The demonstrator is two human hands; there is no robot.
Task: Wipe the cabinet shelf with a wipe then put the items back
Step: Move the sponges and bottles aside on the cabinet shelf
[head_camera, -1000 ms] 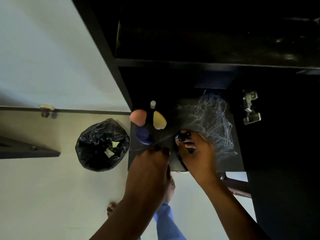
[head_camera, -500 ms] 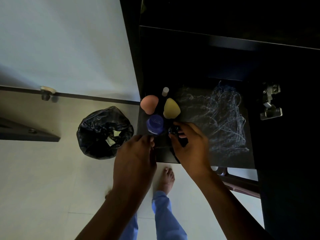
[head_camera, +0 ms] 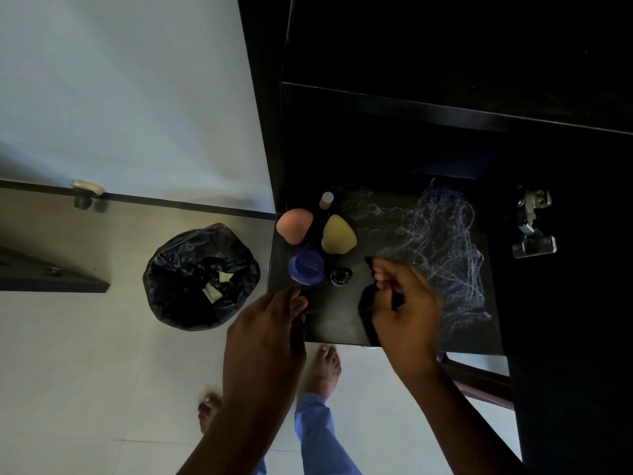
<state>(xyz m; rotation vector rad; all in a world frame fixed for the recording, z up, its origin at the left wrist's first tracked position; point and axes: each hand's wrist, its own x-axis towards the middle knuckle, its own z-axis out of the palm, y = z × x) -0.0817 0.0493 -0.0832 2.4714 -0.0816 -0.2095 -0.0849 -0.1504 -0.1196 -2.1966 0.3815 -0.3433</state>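
Note:
The black cabinet shelf [head_camera: 342, 323] carries white streaks [head_camera: 445, 248] across its right half. At its left end stand a pink sponge [head_camera: 294, 229], a yellow sponge [head_camera: 338, 238], a small grey tube [head_camera: 326, 199], a blue-capped jar [head_camera: 306, 267] and a small black bottle [head_camera: 340, 275]. My left hand [head_camera: 270, 330] hovers at the shelf's front edge just below the jar, fingers loosely curled and holding nothing. Over the shelf's middle, my right hand [head_camera: 404, 303] curls its fingers round a dark object [head_camera: 367, 303] that I cannot make out.
A bin lined with a black bag [head_camera: 202, 275] stands on the tiled floor left of the cabinet. A metal hinge [head_camera: 532, 228] sits on the right cabinet wall. Another dark shelf edge [head_camera: 411, 104] runs above. My bare feet [head_camera: 323, 368] are below the shelf.
My right hand set the small black bottle down beside the blue jar and moved right. My left hand let go of the jar and drew back to the shelf edge.

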